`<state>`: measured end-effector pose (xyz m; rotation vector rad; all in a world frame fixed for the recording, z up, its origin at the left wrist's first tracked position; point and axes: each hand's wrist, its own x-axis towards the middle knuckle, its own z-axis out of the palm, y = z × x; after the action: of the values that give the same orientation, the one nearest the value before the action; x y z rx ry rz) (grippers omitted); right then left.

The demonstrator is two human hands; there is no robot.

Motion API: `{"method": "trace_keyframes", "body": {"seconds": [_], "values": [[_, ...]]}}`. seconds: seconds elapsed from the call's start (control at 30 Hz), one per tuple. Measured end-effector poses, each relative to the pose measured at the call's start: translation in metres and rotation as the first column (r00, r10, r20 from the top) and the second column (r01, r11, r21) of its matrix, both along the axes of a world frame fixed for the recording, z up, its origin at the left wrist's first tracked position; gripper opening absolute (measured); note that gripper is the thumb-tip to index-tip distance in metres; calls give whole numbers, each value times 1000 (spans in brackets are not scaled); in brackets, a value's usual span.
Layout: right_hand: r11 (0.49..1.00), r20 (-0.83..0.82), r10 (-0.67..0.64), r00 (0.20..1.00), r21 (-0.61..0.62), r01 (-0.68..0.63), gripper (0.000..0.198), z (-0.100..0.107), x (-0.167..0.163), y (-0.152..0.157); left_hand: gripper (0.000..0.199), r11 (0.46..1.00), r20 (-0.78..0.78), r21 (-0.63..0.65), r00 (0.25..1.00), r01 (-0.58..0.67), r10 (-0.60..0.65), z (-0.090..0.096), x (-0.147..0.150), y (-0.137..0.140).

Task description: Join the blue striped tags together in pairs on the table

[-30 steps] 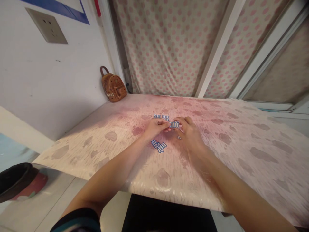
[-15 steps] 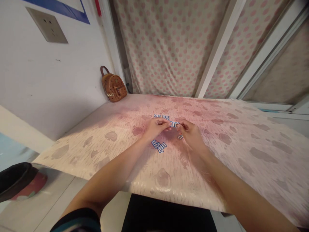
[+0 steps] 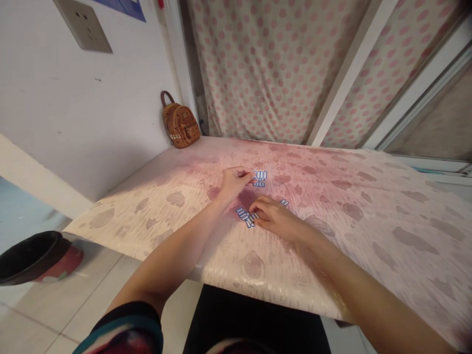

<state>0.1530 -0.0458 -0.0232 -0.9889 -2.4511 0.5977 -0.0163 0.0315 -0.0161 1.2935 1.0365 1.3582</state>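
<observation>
Small white cards with blue edges lie on the table in groups. My left hand (image 3: 235, 181), its thumb and fingers pinched together, is at the left end of the far rows of cards (image 3: 260, 176) and hides part of them. Whether a card is between those fingertips I cannot make out. My right hand (image 3: 275, 215) reaches into the nearer overlapping pile of cards (image 3: 244, 216). Its thumb and forefinger curl round a card at the pile's right side. Beyond its knuckles, a few more cards (image 3: 283, 202) show, partly hidden.
A patterned, shiny cloth covers the table (image 3: 254, 263). A small brown backpack (image 3: 181, 125) stands at the far left corner against the wall. Dotted curtains (image 3: 258, 73) hang behind the table. A dark-mouthed bin (image 3: 40, 258) is on the floor at left.
My hands have come apart. The left stays by the far rows, while the right has left the strip of cards between them and moved nearer, down to the pile. The view has shifted slightly.
</observation>
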Motion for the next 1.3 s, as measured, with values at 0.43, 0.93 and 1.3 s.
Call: {"method": "trace_keyframes", "body": {"seconds": [0.43, 0.93, 1.3], "values": [[997, 62, -39, 997, -67, 43, 9, -3, 4, 0, 5, 999, -27, -17, 999, 37, -38, -2, 3, -1], [959, -184, -282, 942, -54, 277, 19, 5, 15, 12, 6, 998, -79, 19, 996, 51, -50, -6, 3, -1], [776, -238, -610, 756, 14, 630, 20, 21, 24, 13, 15, 972, -100, 62, 970, 227, -220, -16, 14, -9]]}}
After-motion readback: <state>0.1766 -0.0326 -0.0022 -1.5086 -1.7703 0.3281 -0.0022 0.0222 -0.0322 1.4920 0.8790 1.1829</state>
